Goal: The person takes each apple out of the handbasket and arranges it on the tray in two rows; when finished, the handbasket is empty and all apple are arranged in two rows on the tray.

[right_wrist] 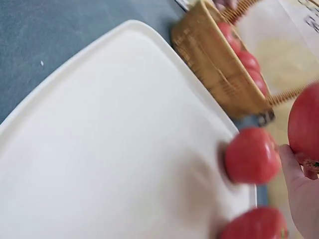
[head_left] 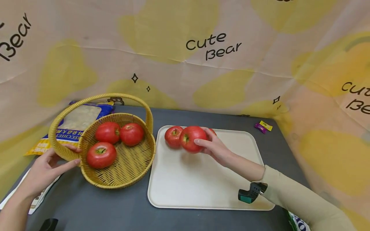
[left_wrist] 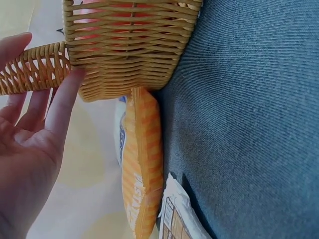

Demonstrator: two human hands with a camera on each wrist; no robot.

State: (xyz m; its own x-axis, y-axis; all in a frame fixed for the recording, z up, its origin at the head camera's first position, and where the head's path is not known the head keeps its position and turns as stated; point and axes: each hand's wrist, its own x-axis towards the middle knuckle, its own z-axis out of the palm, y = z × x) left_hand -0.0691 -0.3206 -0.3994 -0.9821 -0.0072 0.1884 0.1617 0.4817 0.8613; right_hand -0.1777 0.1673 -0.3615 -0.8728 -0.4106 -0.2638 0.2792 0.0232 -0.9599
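Firmly curled fingers (head_left: 202,142) gripping tomato (head_left: 191,138)

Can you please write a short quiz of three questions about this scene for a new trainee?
1. True or false: the right hand grips a tomato above the white tray.
2. How many tomatoes lie inside the wicker basket?
3. What does the left hand touch? A) the basket's side B) the tray C) the candy wrappers

Key:
1. True.
2. Three.
3. A; its straight fingers rest against the woven wall below the handle.
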